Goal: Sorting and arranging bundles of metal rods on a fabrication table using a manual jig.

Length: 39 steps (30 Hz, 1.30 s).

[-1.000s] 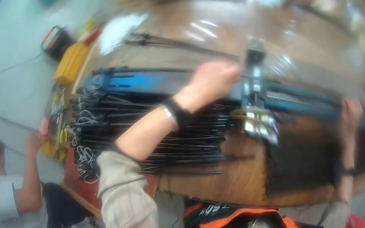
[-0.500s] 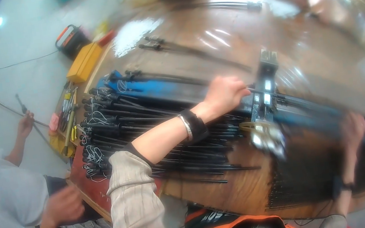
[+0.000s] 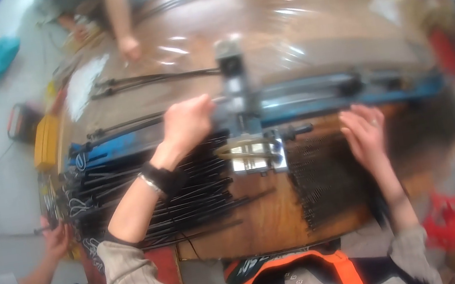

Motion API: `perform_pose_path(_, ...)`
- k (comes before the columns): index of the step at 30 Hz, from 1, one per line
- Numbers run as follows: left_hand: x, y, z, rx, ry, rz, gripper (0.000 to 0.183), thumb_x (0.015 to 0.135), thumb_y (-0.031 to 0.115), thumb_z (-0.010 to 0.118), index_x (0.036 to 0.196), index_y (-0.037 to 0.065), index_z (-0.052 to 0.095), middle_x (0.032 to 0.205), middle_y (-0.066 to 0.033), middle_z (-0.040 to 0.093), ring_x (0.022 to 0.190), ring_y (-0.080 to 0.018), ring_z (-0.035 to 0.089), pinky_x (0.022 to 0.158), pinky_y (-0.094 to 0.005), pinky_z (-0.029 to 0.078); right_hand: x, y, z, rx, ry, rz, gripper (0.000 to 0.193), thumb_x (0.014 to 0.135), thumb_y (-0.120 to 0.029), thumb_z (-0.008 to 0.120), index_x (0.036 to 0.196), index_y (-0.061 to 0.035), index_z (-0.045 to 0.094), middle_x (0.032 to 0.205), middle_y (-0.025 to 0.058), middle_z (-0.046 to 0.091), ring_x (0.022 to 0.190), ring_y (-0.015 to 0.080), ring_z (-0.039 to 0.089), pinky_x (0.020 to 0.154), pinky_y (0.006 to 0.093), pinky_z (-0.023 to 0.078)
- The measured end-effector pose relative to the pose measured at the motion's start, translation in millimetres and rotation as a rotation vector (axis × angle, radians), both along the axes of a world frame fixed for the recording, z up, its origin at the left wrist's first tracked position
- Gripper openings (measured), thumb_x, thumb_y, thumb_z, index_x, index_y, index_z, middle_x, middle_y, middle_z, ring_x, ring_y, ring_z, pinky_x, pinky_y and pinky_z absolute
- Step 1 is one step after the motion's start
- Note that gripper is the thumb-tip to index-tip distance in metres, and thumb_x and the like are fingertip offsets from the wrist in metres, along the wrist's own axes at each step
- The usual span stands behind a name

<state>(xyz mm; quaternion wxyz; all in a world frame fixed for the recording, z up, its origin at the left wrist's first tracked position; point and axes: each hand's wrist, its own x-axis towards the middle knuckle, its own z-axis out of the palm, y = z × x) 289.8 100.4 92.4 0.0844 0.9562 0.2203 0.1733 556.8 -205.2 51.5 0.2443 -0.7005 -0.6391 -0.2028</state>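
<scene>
My left hand (image 3: 188, 121) is closed, knuckles up, just left of an upright metal fixture (image 3: 238, 95). Whatever sits in its fingers is hidden. Below that hand lies a thick bundle of thin black rods (image 3: 152, 195) with dark end fittings and white loops at their left ends. At the fixture's foot are a shiny metal block (image 3: 249, 161) and a tan hose loop. My right hand (image 3: 365, 129) hovers with fingers apart and nothing visible in it. It is over the near edge of a long blue-grey rail (image 3: 317, 104), above a dense patch of dark thin rods (image 3: 358, 175).
The wooden table (image 3: 268, 210) carries all this. A yellow box (image 3: 46, 142) stands at its left edge. Another person's hand (image 3: 58, 239) is at the lower left, and an arm (image 3: 124, 33) reaches in at the far side. A red plastic basket (image 3: 448, 221) is at the lower right.
The view has swung to the right. My right hand has come inward from the rail's right part, toward the fixture, its fingers apart. My left hand stays closed beside the fixture.
</scene>
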Motion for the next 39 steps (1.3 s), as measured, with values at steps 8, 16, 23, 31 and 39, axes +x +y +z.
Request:
perform_pose_path(8,1.0,-0.2,0.5,0.042,-0.011,0.017,0.007,0.088,0.013,0.058,0.085,0.009,0.064,0.077,-0.0142,0.068,0.072,-0.036,0.066,0.062,-0.047,0.052,-29.3,18.8,10.2,-0.019,0.176,0.1,0.03,0.086,-0.011,0.069,0.116,-0.0041,0.067,0.103,0.0113,0.069,0.105,0.0314,0.061,0.095,0.0431,0.04)
perform_pose_path(16,-2.9,0.1,-5.8,0.099,-0.014,0.026,0.008,0.088,0.014,0.059,0.082,0.009,0.059,0.075,-0.011,0.067,0.073,-0.0326,0.065,0.066,-0.0459,0.049,-46.9,38.4,-2.2,-0.208,0.638,0.264,0.027,0.085,-0.006,0.069,0.111,-0.0003,0.065,0.097,0.0157,0.067,0.1,0.0345,0.061,0.083,0.0405,0.048)
perform_pose_path(23,7.2,10.2,-8.8,0.3,-0.148,-0.127,0.006,0.087,0.012,0.06,0.083,0.01,0.057,0.074,-0.0065,0.061,0.07,-0.0262,0.063,0.063,-0.0399,0.049,-49.2,47.6,-0.5,-0.371,0.562,0.259,0.029,0.083,-0.013,0.073,0.107,0.0001,0.064,0.096,0.0171,0.065,0.096,0.0382,0.06,0.082,0.0447,0.049)
perform_pose_path(31,-51.6,83.4,-15.9,0.606,-0.166,-0.154,0.004,0.085,0.015,0.062,0.089,0.013,0.063,0.078,-0.0045,0.06,0.078,-0.0229,0.062,0.074,-0.0405,0.048,-52.5,36.3,-17.7,-0.437,0.279,0.324,0.036,0.076,-0.023,0.079,0.102,-0.0013,0.066,0.095,0.0165,0.063,0.092,0.0377,0.059,0.08,0.0452,0.049)
perform_pose_path(39,-106.7,-55.3,-22.8,0.204,0.135,-0.003,0.017,0.079,0.024,0.073,0.088,0.013,0.063,0.086,-0.0056,0.056,0.085,-0.0248,0.055,0.076,-0.0402,0.039,-58.7,30.1,-17.1,-0.371,0.298,0.313,0.026,0.077,-0.011,0.075,0.099,-0.0016,0.067,0.092,0.0165,0.059,0.09,0.0373,0.058,0.079,0.0447,0.048)
